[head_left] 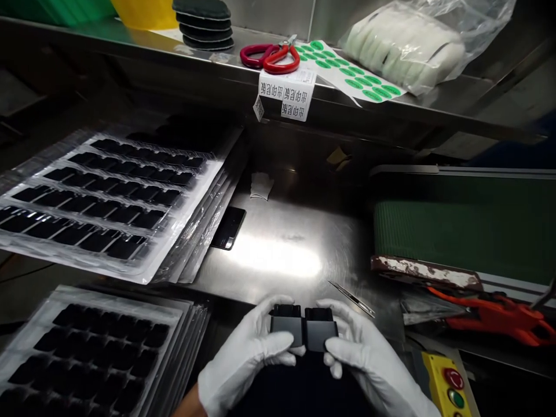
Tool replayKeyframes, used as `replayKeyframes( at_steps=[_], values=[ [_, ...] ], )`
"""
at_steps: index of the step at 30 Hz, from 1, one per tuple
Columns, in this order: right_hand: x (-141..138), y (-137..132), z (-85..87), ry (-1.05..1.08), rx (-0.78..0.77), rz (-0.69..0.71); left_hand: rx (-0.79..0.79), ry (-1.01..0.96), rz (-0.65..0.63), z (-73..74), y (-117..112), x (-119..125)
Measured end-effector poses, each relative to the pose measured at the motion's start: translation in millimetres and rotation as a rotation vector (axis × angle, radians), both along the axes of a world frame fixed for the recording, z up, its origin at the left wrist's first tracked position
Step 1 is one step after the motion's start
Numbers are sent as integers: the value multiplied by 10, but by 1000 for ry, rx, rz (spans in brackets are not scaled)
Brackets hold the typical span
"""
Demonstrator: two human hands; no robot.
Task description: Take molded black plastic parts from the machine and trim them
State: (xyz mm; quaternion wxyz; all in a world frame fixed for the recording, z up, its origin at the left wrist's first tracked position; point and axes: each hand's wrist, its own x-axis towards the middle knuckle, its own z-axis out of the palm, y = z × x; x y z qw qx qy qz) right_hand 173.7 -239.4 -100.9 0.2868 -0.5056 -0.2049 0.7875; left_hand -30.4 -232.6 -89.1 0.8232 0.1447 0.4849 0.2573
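Steel bench: two black parts pinched between gloved fingers.

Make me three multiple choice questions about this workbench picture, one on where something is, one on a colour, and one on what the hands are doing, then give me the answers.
1. Where do the scissors lie?
A. On the upper shelf, beside the sheet of stickers
B. On the green belt
C. In a tray of black parts

2. What colour are the round stickers on the sheet?
A. Red
B. Green
C. Blue

3. What do the gloved hands hold?
A. Nothing
B. One pair of tweezers
C. Two small black parts, side by side

Answers:
1. A, the red handles rest on the shelf edge next to the sticker sheet.
2. B, every sticker on the white sheet is green.
3. C, the left hand grips one black part and the right hand the other black part, their edges meeting.
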Motion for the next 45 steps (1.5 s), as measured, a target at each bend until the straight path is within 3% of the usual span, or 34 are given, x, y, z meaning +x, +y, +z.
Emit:
replayKeyframes(
  at_steps=[8,17,26,30,32,34,36,40,43,45],
  values=[
    [116,98,197,-10,-10,-2,40,31,-57,133,127,98],
    [113,162,262,-31,12,-98,64,86,-107,199,290,174],
    [26,141,256,-45,30,-94,37,131,-27,133,199,100],
    [-74,137,140,2,42,-29,15,37,-15,138,146,-36],
    [-159,143,44,82,45,17,-11,1,-12,61,101,-191],
    [-258,143,-44,120,26,49,-33,48,-23,-140,5,-431],
    [-356,133,-102,102,-5,65,-80,174,-12,-490,-172,-736],
    [-509,102,-132,98,-6,105,-304,397,99,-1491,-756,-1266],
    [-601,80,-121,93,-2,114,-482,426,173,-2189,-1159,-1397],
    [-657,61,-120,80,-8,125,-552,436,227,-2519,-1247,-1406]
  ],
)
